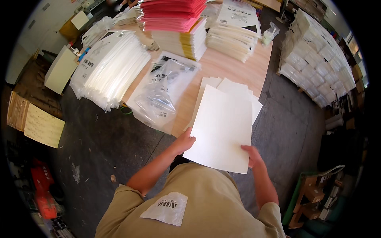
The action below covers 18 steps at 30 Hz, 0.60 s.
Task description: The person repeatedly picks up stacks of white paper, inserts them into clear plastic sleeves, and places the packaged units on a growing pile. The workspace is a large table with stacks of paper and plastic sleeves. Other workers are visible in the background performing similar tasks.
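Observation:
A white paper stack [220, 129] is gripped at its two sides, over the table's near edge. My left hand [184, 141] closes on its left edge, thumb on top. On the right edge, my right hand [252, 155] holds it the same way, its fingers hidden underneath. Just beyond lie loose white sheets [254, 104], fanned out and partly covered by the stack. Left of these, clear plastic bags [158, 89] with black print lie flat and crumpled on the wooden table [222, 65].
At the table's left stands a big pile of packed white paper [113, 65]. Red packets [172, 14] top a white stack [180, 41] at the back, beside more packs [232, 37]. A wrapped pallet load [315, 57] stands on the floor to the right.

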Each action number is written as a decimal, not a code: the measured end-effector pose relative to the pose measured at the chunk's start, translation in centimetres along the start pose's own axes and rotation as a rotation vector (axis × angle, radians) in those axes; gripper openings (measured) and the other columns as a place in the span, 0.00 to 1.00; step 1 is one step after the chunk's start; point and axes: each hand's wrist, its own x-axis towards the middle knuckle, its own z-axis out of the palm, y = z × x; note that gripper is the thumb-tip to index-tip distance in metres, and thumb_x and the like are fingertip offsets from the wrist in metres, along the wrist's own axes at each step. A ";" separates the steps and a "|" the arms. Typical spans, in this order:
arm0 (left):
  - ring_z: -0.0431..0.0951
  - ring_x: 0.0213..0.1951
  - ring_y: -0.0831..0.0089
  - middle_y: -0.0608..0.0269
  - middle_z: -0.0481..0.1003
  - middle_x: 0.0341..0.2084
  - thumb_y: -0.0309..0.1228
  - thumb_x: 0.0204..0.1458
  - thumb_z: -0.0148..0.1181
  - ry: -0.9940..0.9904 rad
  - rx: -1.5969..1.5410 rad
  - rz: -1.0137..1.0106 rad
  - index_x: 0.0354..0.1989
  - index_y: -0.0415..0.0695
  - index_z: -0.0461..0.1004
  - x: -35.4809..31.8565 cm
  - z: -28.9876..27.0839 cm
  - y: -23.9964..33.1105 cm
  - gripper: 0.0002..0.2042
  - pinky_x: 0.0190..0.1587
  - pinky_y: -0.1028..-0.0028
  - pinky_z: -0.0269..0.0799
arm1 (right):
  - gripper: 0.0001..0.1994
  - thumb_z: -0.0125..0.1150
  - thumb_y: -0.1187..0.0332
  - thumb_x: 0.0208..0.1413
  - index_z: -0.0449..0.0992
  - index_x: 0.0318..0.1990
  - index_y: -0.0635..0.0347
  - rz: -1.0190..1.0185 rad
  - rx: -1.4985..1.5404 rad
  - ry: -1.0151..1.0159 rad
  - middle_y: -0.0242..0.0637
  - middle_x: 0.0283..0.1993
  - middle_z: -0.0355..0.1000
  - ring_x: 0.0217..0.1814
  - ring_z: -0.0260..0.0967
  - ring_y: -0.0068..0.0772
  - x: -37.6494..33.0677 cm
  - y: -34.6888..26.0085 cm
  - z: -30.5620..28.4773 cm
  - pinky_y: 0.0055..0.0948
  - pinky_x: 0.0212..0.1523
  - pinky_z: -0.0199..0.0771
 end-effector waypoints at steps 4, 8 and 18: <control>0.72 0.56 0.58 0.44 0.70 0.55 0.22 0.54 0.44 0.076 0.206 0.049 0.64 0.34 0.55 0.4 0.9 -1.5 0.26 0.58 0.63 0.67 | 0.22 0.47 0.72 0.63 0.60 0.64 0.67 -0.047 -0.044 -0.031 0.49 0.58 0.68 0.57 0.71 0.47 1.5 1.0 -0.7 0.46 0.56 0.75; 0.70 0.56 0.42 0.31 0.68 0.54 0.25 0.58 0.46 0.033 0.371 0.105 0.67 0.32 0.48 -3.7 4.8 6.5 0.28 0.59 0.56 0.65 | 0.25 0.50 0.65 0.65 0.56 0.67 0.62 -0.234 -0.109 0.015 0.45 0.62 0.65 0.61 0.67 0.43 -1.4 -0.9 4.9 0.46 0.57 0.73; 0.40 0.68 0.27 0.37 0.39 0.70 0.49 0.50 0.63 0.136 0.864 0.894 0.72 0.48 0.49 -7.8 9.9 11.5 0.43 0.57 0.25 0.47 | 0.34 0.60 0.51 0.60 0.56 0.66 0.61 -0.778 0.050 -0.214 0.39 0.63 0.62 0.62 0.63 0.34 -4.0 -0.9 10.6 0.35 0.59 0.67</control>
